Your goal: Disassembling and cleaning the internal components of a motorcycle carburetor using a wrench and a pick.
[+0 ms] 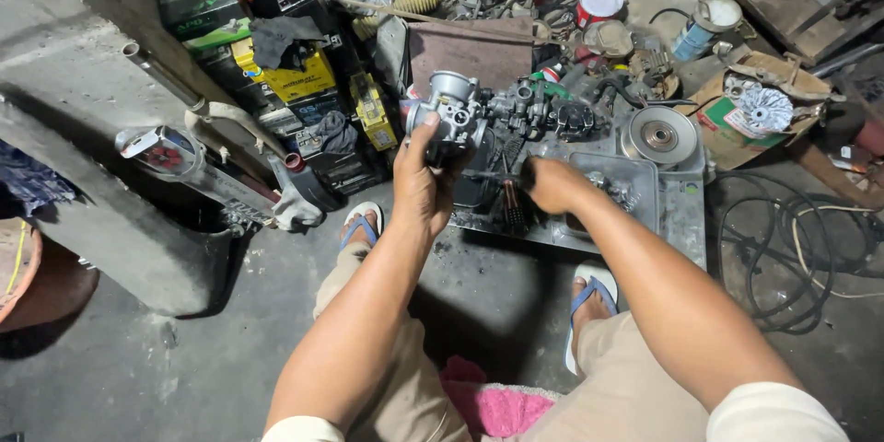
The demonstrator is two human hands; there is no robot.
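left hand grips the carburetor at frame centre; right hand is closed on a thin tool. best kept steady over the tray.

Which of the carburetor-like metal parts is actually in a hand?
The silver carburetor, raised off the floor in the left hand. The darker carburetor assemblies behind it lie untouched; the right hand grips a thin tool instead.
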